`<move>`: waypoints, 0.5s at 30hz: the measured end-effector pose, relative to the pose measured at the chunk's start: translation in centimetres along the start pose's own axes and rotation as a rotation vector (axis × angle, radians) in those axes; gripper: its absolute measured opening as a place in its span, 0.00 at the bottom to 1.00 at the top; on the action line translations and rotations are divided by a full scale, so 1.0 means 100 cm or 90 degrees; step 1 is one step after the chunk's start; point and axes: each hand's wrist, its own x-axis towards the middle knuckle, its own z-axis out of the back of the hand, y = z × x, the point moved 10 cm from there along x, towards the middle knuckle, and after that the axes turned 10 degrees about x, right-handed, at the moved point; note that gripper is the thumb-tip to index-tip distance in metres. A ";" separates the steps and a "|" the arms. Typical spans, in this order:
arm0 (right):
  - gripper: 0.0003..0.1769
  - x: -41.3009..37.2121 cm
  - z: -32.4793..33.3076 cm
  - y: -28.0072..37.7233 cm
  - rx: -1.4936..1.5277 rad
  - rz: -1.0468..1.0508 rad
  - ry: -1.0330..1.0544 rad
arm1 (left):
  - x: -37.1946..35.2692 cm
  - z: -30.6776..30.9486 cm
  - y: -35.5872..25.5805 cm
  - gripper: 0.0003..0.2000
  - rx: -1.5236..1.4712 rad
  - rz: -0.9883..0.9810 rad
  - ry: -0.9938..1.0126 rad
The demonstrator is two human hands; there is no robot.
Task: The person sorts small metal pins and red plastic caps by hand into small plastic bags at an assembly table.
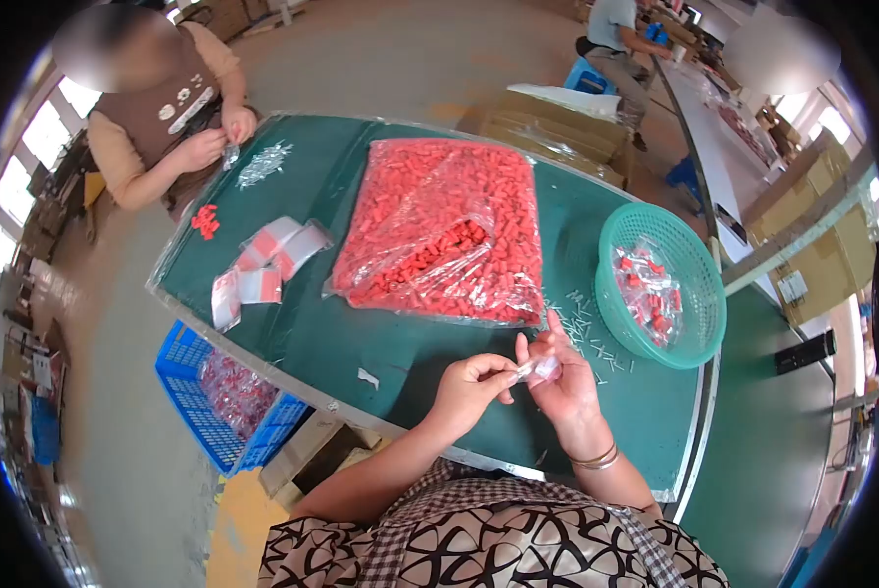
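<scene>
My left hand (472, 394) pinches the edge of a small clear plastic bag (545, 368) between thumb and fingertips. The bag lies against the fingers of my right hand (569, 390), which is turned palm up and grips it from the other side. What is inside the bag is too small to make out. Just beyond my right hand, loose silvery screws or nails (601, 350) are scattered on the green table (410, 363). A large clear bag of small red plastic pieces (439, 230) lies ahead of both hands.
At right, a green basket (709, 323) holds small bags with red pieces. Flat bags (260, 285), red pieces (205, 221) and a metal pile (264, 165) lie leftward. A blue crate (199, 426) stands below the table edge. A co-worker (170, 108) works at the far left corner.
</scene>
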 end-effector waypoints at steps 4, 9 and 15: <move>0.28 0.011 0.008 -0.006 -0.078 -0.034 0.009 | -0.011 0.010 -0.008 0.09 -0.002 0.000 -0.052; 0.19 0.028 0.020 -0.020 -0.262 -0.110 0.104 | -0.031 0.034 0.001 0.09 -0.050 -0.029 -0.147; 0.21 0.055 0.013 -0.054 -0.319 -0.156 0.040 | -0.049 0.060 -0.006 0.05 0.074 -0.124 -0.282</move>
